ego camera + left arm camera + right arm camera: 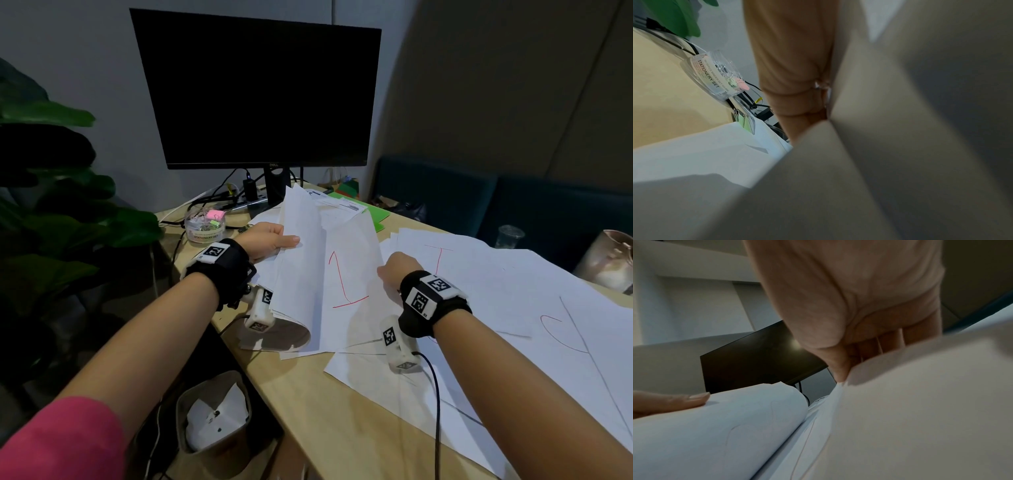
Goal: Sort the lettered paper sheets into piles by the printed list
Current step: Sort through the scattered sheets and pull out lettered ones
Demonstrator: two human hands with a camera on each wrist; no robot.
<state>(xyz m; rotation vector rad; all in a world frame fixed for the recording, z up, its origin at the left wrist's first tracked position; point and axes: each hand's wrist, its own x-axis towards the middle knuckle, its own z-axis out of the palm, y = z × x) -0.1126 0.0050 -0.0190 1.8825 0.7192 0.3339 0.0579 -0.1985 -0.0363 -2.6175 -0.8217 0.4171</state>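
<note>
**Both hands on the paper stack**

While we held the stack of sheets [301,246] up off the tabletop [342,411], our left hand [270,240] gripped its left edge, thumb lying on top of the folded-back pages and fingers hidden beneath them. Our right hand [397,267] was closed around the right edge of the sheet marked 1 [346,274], drawn in red; the right wrist view showed the thumb and curled fingers pinching that paper edge. This sheet lay open at the front of the stack, its lower part resting on the tabletop, while the pages behind it curled over toward the left.

To the right, more loose sheets [496,291] lay spread flat across the tabletop, overlapping one another; 1 of them carried a red I, and another a red curved mark that we could not read. A printed sheet [342,205] lay at the far end of the stack, near the monitor [260,92]. A clear tub labelled STATIONERY SET [205,224] stood on the tabletop left of our left hand, beside the cables. A bin [214,418] with crumpled paper sat on the floor below the tabletop edge.
</note>
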